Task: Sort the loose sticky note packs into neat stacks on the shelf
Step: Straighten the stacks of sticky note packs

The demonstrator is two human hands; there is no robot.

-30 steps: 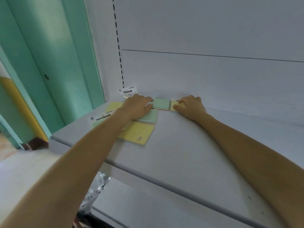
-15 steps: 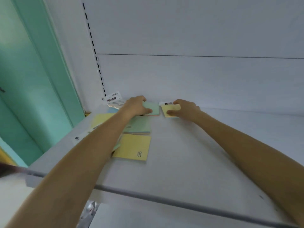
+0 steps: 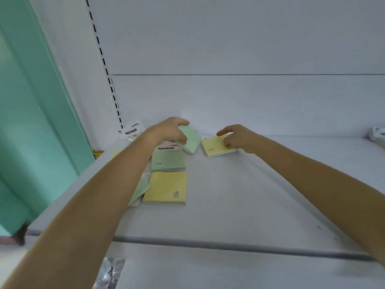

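My left hand (image 3: 169, 131) grips a green sticky note pack (image 3: 190, 140) and holds it tilted, its far edge lifted off the white shelf (image 3: 239, 195). To its right my right hand (image 3: 235, 136) pinches the far side of a yellow-topped pack (image 3: 215, 147) that lies near the back panel. Another green pack (image 3: 168, 160) lies flat in front of my left hand. A larger yellow pack (image 3: 166, 187) sits nearer the front. More packs are partly hidden under my left forearm, among them a green one (image 3: 140, 189). A labelled pack (image 3: 133, 130) leans in the back left corner.
The shelf's front edge (image 3: 229, 246) runs across the lower view, with a lower shelf beneath it. A teal door frame (image 3: 41, 122) stands to the left. A wrapped object (image 3: 378, 136) rests at the far right of the shelf. Crinkled plastic (image 3: 110, 272) shows below.
My left hand has tipped the green pack up off the shelf. My right hand has drawn the yellow pack slightly to the right. The view has shifted closer and leftward.
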